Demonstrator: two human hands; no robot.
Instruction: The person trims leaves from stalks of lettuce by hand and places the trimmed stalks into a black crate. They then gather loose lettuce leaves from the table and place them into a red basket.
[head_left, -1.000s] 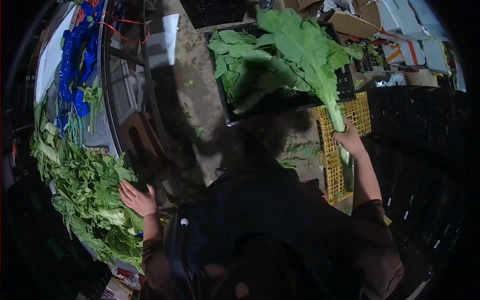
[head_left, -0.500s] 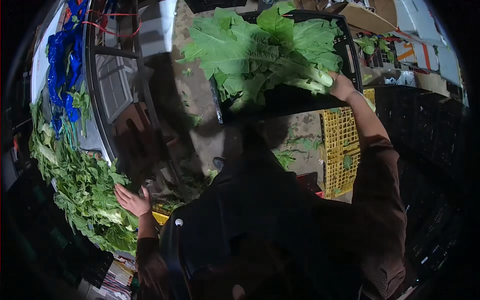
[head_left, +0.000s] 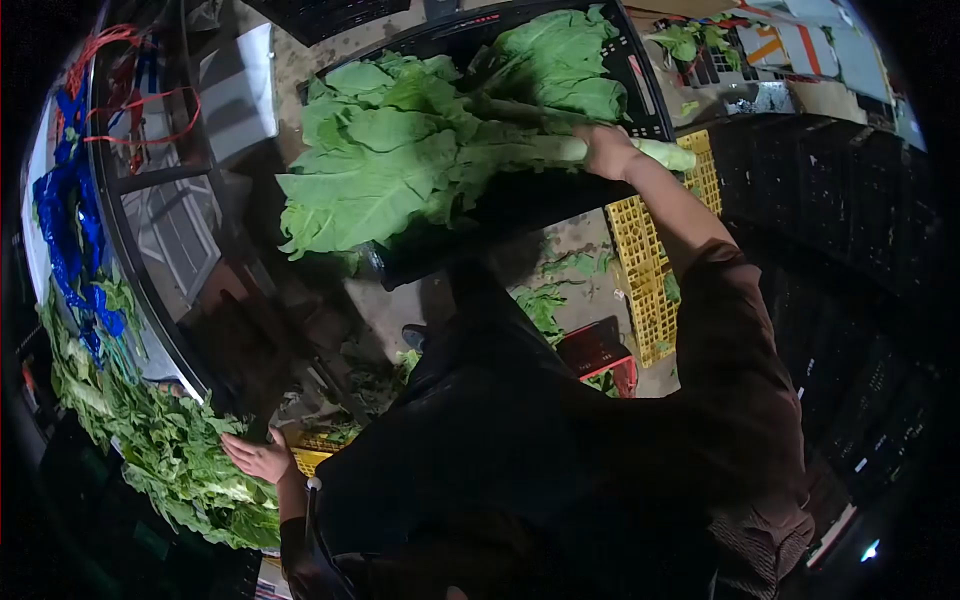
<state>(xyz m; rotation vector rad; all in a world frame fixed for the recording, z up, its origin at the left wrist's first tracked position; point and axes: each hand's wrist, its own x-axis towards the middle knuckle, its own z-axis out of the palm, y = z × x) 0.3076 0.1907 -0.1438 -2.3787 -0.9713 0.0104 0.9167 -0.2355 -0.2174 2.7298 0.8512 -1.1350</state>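
Observation:
My right hand [head_left: 608, 154] is closed around the pale stem of a leafy green vegetable [head_left: 390, 165], whose wide leaves spread to the left over a black crate [head_left: 650, 75]. More large leaves [head_left: 560, 65] lie in the back part of that crate. At the lower left my left hand [head_left: 258, 458] has its fingers stretched out beside a pile of leafy greens [head_left: 180, 445] along the table edge. It holds nothing that I can see.
Blue plastic [head_left: 72, 230] and red string [head_left: 150, 115] lie at the left. A yellow crate [head_left: 655, 300] and a red crate [head_left: 600, 360] stand on the leaf-strewn floor. Tall dark crates [head_left: 830, 230] are at the right.
The vegetable in my right hand has moved left and its stem end now shows beyond my fist. The view has shifted, so the table and left hand appear lower.

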